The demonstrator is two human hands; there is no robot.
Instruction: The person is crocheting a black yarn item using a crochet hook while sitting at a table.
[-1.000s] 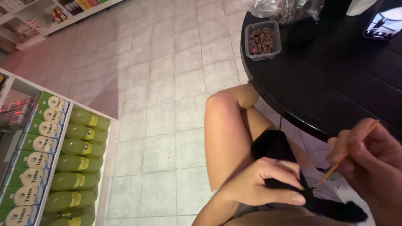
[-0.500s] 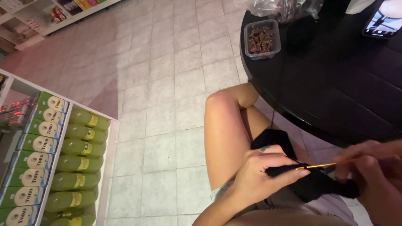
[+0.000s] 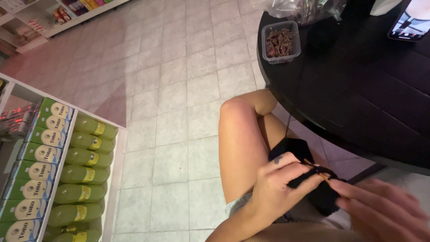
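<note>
Blurred right hand (image 3: 380, 210) has slid nearer, hiding most of hook (image 3: 319, 174) in black crochet (image 3: 313, 179).

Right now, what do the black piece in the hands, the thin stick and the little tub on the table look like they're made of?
Black piece: looks like yarn, matte and soft, a strand trailing up.
Thin stick: probably wood or bamboo, tan, dull.
Tub: clear plastic, see-through walls, glossy rim.

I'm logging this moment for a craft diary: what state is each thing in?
Left hand: pinching the black knitted piece.
Right hand: blurred, at the wooden needle.
Black yarn strand: running up to the table.
Plastic tub: lidless, holding dark bits.
Phone: screen lit.
</note>
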